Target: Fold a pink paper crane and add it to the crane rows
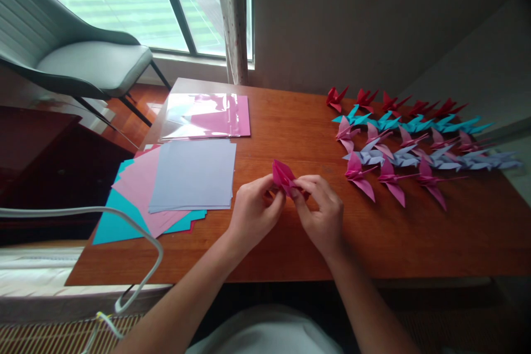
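Magenta folded paper (284, 172), one: held above the tabletop (286, 257), back from the front edge; left grip (254, 209) and right grip (320, 213) both pinched on it. Paper cranes (405, 157), five rows by colour: to the right, a stretch of tabletop between. Loose paper sheets (193, 174), lavender uppermost: fanned near the left edge. Clear plastic sleeve (199, 116): pink paper (243, 116) showing through, at the far-left corner.

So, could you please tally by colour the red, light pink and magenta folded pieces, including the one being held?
Red cranes: 5
Light pink cranes: 5
Magenta cranes: 3
Magenta piece in the left hand and right hand: 1
Total: 14
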Action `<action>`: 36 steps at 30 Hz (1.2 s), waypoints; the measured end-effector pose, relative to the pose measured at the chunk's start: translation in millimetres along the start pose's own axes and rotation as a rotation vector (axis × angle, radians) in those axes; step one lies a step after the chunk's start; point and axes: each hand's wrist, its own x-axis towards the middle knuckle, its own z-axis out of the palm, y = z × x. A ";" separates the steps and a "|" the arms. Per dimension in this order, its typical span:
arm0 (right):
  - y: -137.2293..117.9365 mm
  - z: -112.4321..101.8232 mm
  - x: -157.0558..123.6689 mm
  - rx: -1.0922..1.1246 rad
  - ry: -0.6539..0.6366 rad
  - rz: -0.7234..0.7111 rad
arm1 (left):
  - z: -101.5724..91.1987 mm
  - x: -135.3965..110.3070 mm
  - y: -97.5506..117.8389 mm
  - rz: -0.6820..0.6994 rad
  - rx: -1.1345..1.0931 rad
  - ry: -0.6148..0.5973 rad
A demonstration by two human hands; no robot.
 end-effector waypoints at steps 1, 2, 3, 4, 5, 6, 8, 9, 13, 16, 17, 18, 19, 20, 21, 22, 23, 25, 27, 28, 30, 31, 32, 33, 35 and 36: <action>0.2 0.5 -0.2 -0.017 0.008 -0.007 | 0.2 -0.3 -0.3 0.004 0.004 -0.001; 0.5 1.2 -0.7 -0.038 0.016 -0.020 | 0.3 -0.6 -0.5 0.008 0.013 -0.003; 0.7 2.0 -1.4 -0.060 0.022 -0.037 | 0.5 -0.9 -0.6 0.009 0.024 -0.002; 0.9 2.8 -2.2 -0.080 0.025 -0.057 | 0.7 -1.1 -0.7 0.009 0.037 0.002; 1.1 3.5 -3.2 -0.098 0.029 -0.078 | 0.8 -1.3 -0.6 0.008 0.051 0.007; 1.2 4.1 -4.2 -0.114 0.032 -0.099 | 1.0 -1.4 -0.3 0.008 0.064 0.012; 1.2 4.7 -6.0 -0.144 0.035 -0.136 | 1.2 -1.5 0.4 0.008 0.086 0.022; 1.1 4.6 -6.8 -0.155 0.033 -0.152 | 1.2 -1.5 0.7 0.009 0.093 0.028; -0.5 2.9 -7.9 -0.121 -0.029 -0.178 | 0.7 -1.4 1.4 0.004 0.109 0.065; -1.4 2.1 -6.5 -0.089 -0.045 -0.156 | 0.0 -1.3 1.1 0.011 0.086 0.066; -1.5 2.1 -5.7 -0.086 -0.034 -0.141 | -0.1 -1.2 1.0 0.017 0.072 0.058; -1.4 2.1 -4.9 -0.085 -0.020 -0.125 | -0.1 -1.2 0.9 0.024 0.060 0.049; -1.3 2.1 -3.9 -0.085 -0.006 -0.108 | 0.0 -1.2 0.8 0.034 0.052 0.038; -1.0 2.0 -3.1 -0.083 0.008 -0.091 | 0.2 -1.2 0.8 0.045 0.049 0.027; -0.8 1.8 -2.3 -0.080 0.018 -0.076 | 0.4 -1.3 0.7 0.057 0.053 0.020; -0.5 1.6 -1.6 -0.078 0.027 -0.061 | 0.8 -1.4 0.5 0.070 0.063 0.013; -0.1 1.3 -1.1 -0.074 0.032 -0.044 | 1.1 -1.6 0.3 0.082 0.079 0.009; 0.5 0.6 -0.6 -0.064 0.034 -0.011 | 1.7 -1.9 -0.3 0.100 0.113 0.008; 1.2 -0.1 -0.3 -0.048 0.034 0.017 | 2.1 -2.2 -0.8 0.106 0.129 0.006; 1.7 -0.4 -0.3 -0.033 0.039 0.032 | 2.3 -2.3 -0.9 0.102 0.127 0.003; 2.8 -0.9 -0.4 0.016 0.053 0.073 | 2.4 -2.6 -0.8 0.087 0.112 -0.005; 3.4 -1.0 -0.6 0.051 0.060 0.102 | 2.4 -2.8 -0.6 0.079 0.105 -0.008; 4.2 -1.0 -1.0 0.090 0.064 0.136 | 2.4 -2.9 -0.4 0.073 0.102 -0.008; 5.0 -0.9 -1.6 0.134 0.066 0.176 | 2.3 -3.1 -0.3 0.069 0.103 -0.002; 6.6 -0.1 -3.2 0.234 0.056 0.282 | 2.0 -3.3 -0.1 0.071 0.116 0.028; 7.4 0.4 -4.0 0.291 0.046 0.340 | 1.8 -3.3 -0.1 0.080 0.124 0.050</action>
